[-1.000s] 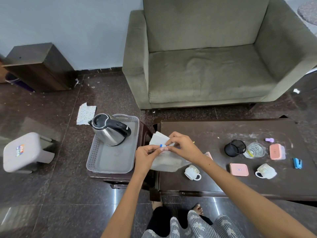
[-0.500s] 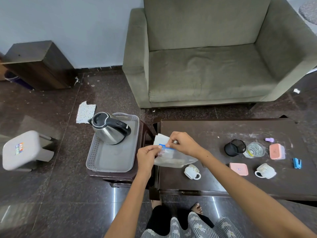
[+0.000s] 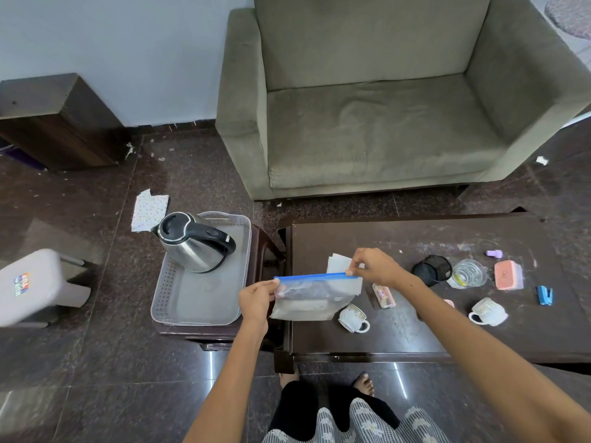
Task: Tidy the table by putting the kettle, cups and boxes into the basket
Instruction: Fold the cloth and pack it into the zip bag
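Note:
A clear zip bag (image 3: 315,294) with a blue seal strip hangs above the left end of the dark table (image 3: 415,334). My left hand (image 3: 257,298) pinches its left corner and my right hand (image 3: 372,266) pinches the right end of the strip. The steel kettle (image 3: 195,243) stands in the grey basket (image 3: 179,302) on a small stand to the left. Two white cups (image 3: 351,316) (image 3: 487,311) lie on the table. A pink box (image 3: 508,274) sits at the right, and a small box (image 3: 383,295) lies by my right wrist.
A black mesh cup (image 3: 431,270), a glass (image 3: 468,273), a purple piece (image 3: 494,253) and a blue clip (image 3: 544,295) are on the table. White paper (image 3: 339,262) shows behind the bag. A green armchair (image 3: 383,107) stands beyond, a white stool (image 3: 35,286) at left.
My hands have moved apart along the blue strip, stretching the bag's top out flat. The bag now hangs wider between both hands. The kettle and cups stay put.

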A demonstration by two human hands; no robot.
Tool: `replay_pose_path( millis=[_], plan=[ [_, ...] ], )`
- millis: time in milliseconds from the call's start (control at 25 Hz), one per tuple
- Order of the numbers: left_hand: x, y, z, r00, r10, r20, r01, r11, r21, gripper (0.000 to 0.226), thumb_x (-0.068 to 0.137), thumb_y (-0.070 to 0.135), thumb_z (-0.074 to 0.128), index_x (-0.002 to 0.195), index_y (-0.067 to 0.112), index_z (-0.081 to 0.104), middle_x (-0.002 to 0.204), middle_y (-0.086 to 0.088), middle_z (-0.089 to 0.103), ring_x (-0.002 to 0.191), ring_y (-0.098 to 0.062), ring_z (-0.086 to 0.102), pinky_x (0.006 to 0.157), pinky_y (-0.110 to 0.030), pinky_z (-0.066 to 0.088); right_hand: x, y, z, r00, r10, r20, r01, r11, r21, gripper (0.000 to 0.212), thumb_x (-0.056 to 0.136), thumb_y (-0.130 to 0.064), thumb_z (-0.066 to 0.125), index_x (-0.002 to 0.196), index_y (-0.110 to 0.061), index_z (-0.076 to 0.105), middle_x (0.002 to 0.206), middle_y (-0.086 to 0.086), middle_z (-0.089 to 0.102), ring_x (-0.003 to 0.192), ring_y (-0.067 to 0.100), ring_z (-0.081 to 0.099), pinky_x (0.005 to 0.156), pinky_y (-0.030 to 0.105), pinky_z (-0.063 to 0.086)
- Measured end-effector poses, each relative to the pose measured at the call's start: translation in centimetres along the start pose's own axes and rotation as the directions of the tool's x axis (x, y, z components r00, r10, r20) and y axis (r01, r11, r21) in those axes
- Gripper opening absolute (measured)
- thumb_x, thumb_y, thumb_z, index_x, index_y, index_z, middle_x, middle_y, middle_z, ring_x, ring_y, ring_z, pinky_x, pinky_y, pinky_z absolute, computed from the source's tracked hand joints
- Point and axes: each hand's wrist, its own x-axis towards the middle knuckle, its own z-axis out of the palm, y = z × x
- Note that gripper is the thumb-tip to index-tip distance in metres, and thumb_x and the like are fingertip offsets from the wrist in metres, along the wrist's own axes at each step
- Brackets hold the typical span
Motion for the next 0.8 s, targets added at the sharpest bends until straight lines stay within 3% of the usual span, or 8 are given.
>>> replay_pose_path(
  millis=[120, 280, 400, 480, 520, 640, 720, 800],
  plan=[
    [1.0, -1.0, 0.8, 0.999, -0.054, -0.001, 0.054, 0.998, 0.035, 0.011, 0.079, 0.006, 0.07, 0.085, -0.004, 0.071, 0.079, -0.016, 0.07, 0.067, -0.025, 0.065, 0.053, -0.016, 0.047, -0.1, 1.0, 1.0, 0.997, 0.069, -0.039, -0.07, 0.998, -0.01, 0.027, 0.085, -0.039, 0.065, 0.089, -0.013, 0.069, 0.098, -0.003, 0.061, 0.091, 0.017, 0.057, 0.073, 0.031, 0.04],
    [2.7, -1.9, 2.6, 0.984, -0.173, 0.05, 0.167, 0.981, 0.099, 0.007, 0.081, 0.005, 0.068, 0.082, -0.002, 0.068, 0.078, -0.015, 0.069, 0.062, -0.02, 0.063, 0.032, -0.011, 0.034, 0.4, 2.4, 2.1, 0.978, 0.198, -0.066, -0.202, 0.979, -0.043, 0.026, 0.086, -0.035, 0.064, 0.093, -0.01, 0.068, 0.105, 0.004, 0.062, 0.099, 0.024, 0.058, 0.077, 0.034, 0.044],
    [5.5, -2.7, 5.0, 0.977, -0.2, 0.068, 0.182, 0.962, 0.205, 0.011, 0.081, 0.008, 0.07, 0.084, -0.002, 0.069, 0.081, -0.016, 0.071, 0.062, -0.019, 0.063, 0.033, -0.012, 0.034, 2.2, 4.2, 2.5, 0.948, 0.314, -0.048, -0.317, 0.947, -0.06, 0.029, 0.086, -0.034, 0.064, 0.095, -0.007, 0.068, 0.107, 0.009, 0.062, 0.1, 0.03, 0.06, 0.076, 0.033, 0.045],
    [7.8, -2.8, 6.6, 0.982, -0.179, 0.062, 0.154, 0.946, 0.287, 0.016, 0.081, 0.007, 0.066, 0.093, -0.002, 0.07, 0.088, -0.017, 0.071, 0.071, -0.022, 0.064, 0.046, -0.018, 0.047, 3.8, 5.4, 2.6, 0.924, 0.379, -0.044, -0.381, 0.924, -0.04, 0.032, 0.085, -0.034, 0.065, 0.099, -0.006, 0.067, 0.11, 0.01, 0.062, 0.1, 0.031, 0.06, 0.075, 0.032, 0.045],
    [8.9, -2.8, 7.2, 0.985, -0.156, 0.079, 0.119, 0.929, 0.351, 0.019, 0.082, 0.007, 0.063, 0.099, 0.0, 0.07, 0.095, -0.016, 0.071, 0.081, -0.026, 0.066, 0.061, -0.025, 0.054, 4.3, 5.9, 2.7, 0.919, 0.393, -0.04, -0.394, 0.918, -0.044, 0.031, 0.085, -0.034, 0.065, 0.101, -0.007, 0.068, 0.113, 0.011, 0.061, 0.102, 0.031, 0.06, 0.079, 0.033, 0.046],
    [10.4, -2.4, 9.0, 0.972, -0.075, 0.221, -0.052, 0.854, 0.517, 0.038, 0.088, 0.009, 0.056, 0.125, 0.004, 0.057, 0.123, -0.01, 0.061, 0.12, -0.03, 0.054, 0.097, -0.036, 0.043, 5.2, 6.6, 3.1, 0.911, 0.408, -0.053, -0.412, 0.905, -0.106, 0.033, 0.087, -0.031, 0.064, 0.113, -0.009, 0.065, 0.121, 0.013, 0.049, 0.107, 0.034, 0.059, 0.09, 0.038, 0.047],
    [10.1, -2.1, 9.6, 0.968, -0.035, 0.249, -0.108, 0.837, 0.536, 0.049, 0.091, 0.009, 0.055, 0.138, 0.003, 0.043, 0.135, -0.011, 0.052, 0.13, -0.026, 0.044, 0.103, -0.031, 0.036, 5.2, 6.8, 3.7, 0.903, 0.419, -0.093, -0.428, 0.896, -0.119, 0.032, 0.089, -0.026, 0.062, 0.116, -0.009, 0.062, 0.121, 0.014, 0.046, 0.104, 0.035, 0.06, 0.088, 0.04, 0.048],
    [9.5, -2.3, 10.0, 0.96, 0.002, 0.281, -0.163, 0.819, 0.551, 0.038, 0.09, 0.009, 0.055, 0.128, 0.004, 0.055, 0.131, -0.011, 0.056, 0.123, -0.025, 0.051, 0.097, -0.027, 0.038, 4.8, 6.7, 4.4, 0.908, 0.401, -0.121, -0.414, 0.903, -0.114, 0.026, 0.09, -0.021, 0.058, 0.113, -0.01, 0.063, 0.118, 0.013, 0.046, 0.1, 0.036, 0.061, 0.083, 0.04, 0.049]
  ],
)
